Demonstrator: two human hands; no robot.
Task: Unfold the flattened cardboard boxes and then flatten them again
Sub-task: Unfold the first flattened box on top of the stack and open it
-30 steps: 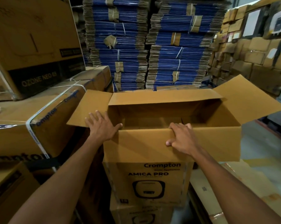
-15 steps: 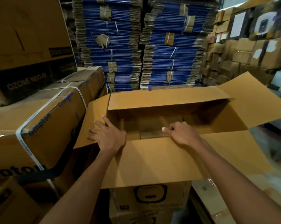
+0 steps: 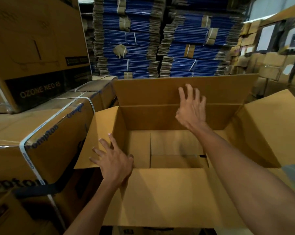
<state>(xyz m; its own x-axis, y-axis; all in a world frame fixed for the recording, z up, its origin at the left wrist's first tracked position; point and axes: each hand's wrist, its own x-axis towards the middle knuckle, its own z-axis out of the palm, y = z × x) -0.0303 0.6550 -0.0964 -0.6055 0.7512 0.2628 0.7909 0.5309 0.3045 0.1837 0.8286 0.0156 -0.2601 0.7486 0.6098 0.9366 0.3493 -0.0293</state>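
At centre of view the cardboard box (image 3: 160,116) stands unfolded, mouth up.

Change against the frame half a second back:
- The far flap (image 3: 143,92), which then lay over the opening, now stands upright at 12 o'clock.
- The right hand (image 3: 192,112) has left the near flap (image 3: 168,197) and is raised before the far flap, fingers spread and slightly bent, gripping nothing.
- The left hand (image 3: 114,165) is still at the 9 o'clock corner, fingers straight and splayed flat on the left flap (image 3: 101,133), thumb at the box's inner edge.
- The right flap (image 3: 270,126) remains splayed toward 3 o'clock.

Hard to make out: we cannot tell whether the right fingertips touch the far flap (motion blur there). The near flap, folded toward 6 o'clock, covers the box's front face and most of whatever it stands on.

A strapped carton (image 3: 41,133) sits at 9 o'clock, just beside the left flap. Blue bundled stacks (image 3: 134,48) rise at 12 o'clock.
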